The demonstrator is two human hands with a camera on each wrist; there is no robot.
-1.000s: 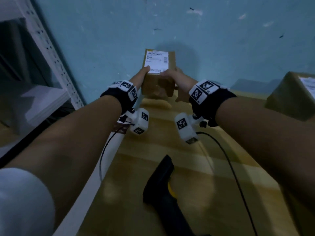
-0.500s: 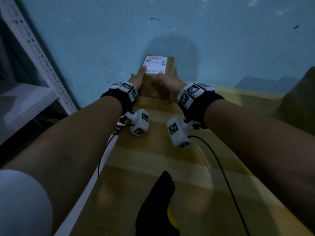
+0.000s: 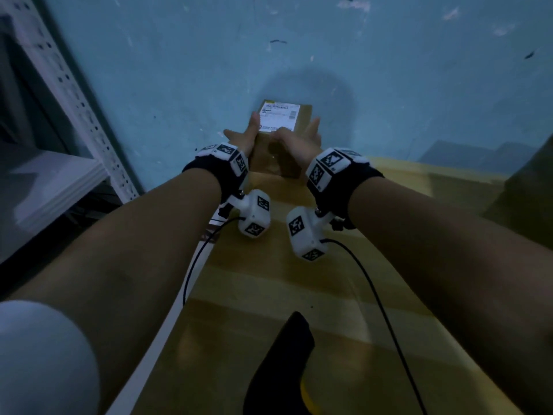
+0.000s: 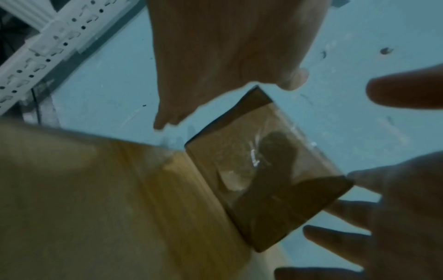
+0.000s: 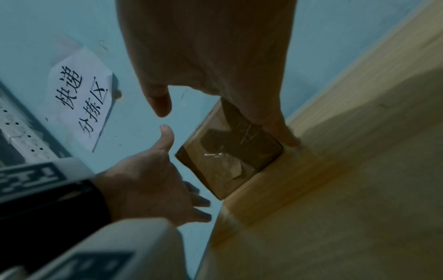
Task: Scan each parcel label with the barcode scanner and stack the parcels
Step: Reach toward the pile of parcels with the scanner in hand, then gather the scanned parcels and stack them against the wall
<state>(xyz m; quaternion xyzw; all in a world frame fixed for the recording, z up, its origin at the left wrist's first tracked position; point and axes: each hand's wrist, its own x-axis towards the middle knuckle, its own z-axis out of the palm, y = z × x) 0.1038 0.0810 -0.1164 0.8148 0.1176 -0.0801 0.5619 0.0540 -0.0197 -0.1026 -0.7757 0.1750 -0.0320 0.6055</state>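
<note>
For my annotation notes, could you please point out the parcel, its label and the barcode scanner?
parcel (image 3: 270, 158): head view, brown front face.
label (image 3: 278, 116): head view, white sheet's middle.
barcode scanner (image 3: 278, 363): head view, black body.

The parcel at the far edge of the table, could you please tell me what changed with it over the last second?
Both hands have let go of the parcel: the left hand and right hand now have spread fingers, beside it rather than gripping. The parcel stands upright on the table against the blue wall. The barcode scanner stayed lying near the front.
</note>
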